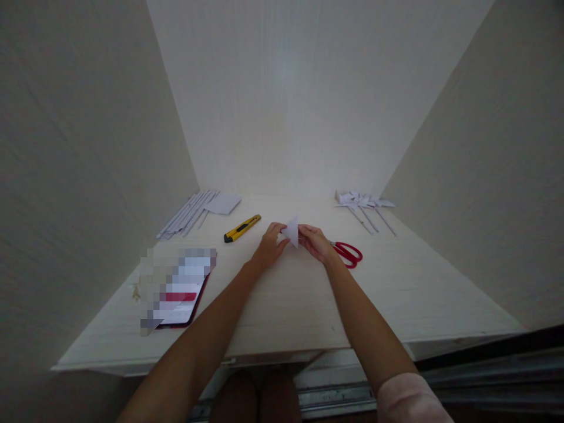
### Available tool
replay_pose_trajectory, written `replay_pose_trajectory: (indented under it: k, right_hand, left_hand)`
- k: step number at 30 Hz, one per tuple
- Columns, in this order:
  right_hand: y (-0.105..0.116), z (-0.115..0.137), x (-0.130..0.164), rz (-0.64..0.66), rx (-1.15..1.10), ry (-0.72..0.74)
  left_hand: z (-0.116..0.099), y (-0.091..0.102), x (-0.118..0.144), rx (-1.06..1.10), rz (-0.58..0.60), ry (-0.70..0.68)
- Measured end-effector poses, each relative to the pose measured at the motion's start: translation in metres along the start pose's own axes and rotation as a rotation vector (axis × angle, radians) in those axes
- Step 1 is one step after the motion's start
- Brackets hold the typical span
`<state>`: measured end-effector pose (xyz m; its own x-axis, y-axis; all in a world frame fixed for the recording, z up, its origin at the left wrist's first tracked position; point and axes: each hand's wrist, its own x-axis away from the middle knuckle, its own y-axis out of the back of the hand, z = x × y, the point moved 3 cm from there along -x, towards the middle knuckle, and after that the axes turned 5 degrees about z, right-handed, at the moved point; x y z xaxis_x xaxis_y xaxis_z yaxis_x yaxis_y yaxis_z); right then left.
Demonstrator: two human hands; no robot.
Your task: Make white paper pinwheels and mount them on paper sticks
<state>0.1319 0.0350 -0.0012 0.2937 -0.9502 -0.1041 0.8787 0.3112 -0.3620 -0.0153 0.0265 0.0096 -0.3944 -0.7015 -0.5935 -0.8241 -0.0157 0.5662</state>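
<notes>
A small folded piece of white paper [291, 230] is held between both hands over the middle of the pale wooden desk [396, 294]. My left hand [269, 245] pinches its left side and my right hand [314, 242] grips its right side. The paper forms a pointed, triangular shape, tilted upright off the desk surface.
Red-handled scissors [349, 253] lie just right of my right hand. A yellow utility knife [242, 228] lies to the left. Rolled paper sticks and a white sheet [194, 211] are at back left, folded paper pinwheels on sticks [365, 207] at back right, a blurred booklet [180, 291] near the front left.
</notes>
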Motion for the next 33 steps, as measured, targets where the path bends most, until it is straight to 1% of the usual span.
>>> replay_pose_trajectory:
  k: [7, 14, 21, 24, 28, 30, 33]
  right_hand:
    - [0.0012, -0.0004, -0.0004, 0.009, 0.013, 0.019]
    - [0.0, 0.0005, -0.0001, 0.007, 0.001, 0.023]
    - [0.0013, -0.0006, 0.0, 0.013, 0.0, 0.021]
    - [0.0016, -0.001, -0.0005, -0.006, 0.002, 0.013]
    - [-0.0013, 0.0011, -0.0003, -0.007, 0.003, 0.026]
    - [-0.003, 0.0018, -0.0003, 0.011, 0.009, 0.028]
    - [-0.0028, 0.0009, -0.0008, 0.001, 0.029, 0.008]
  left_hand:
    - [0.0033, -0.0028, 0.0008, 0.035, -0.005, 0.009]
    - [0.0012, -0.0019, 0.0015, 0.047, 0.07, 0.016]
    - [0.0029, -0.0016, 0.0015, 0.155, 0.044, 0.067]
    - [0.0027, -0.0021, 0.0023, 0.17, 0.043, 0.043]
    - [0.0015, -0.0034, 0.0026, 0.15, 0.064, -0.029]
    - [0.0008, -0.0024, 0.0018, 0.114, 0.052, -0.035]
    - [0.0004, 0.0019, -0.0001, 0.061, -0.02, 0.023]
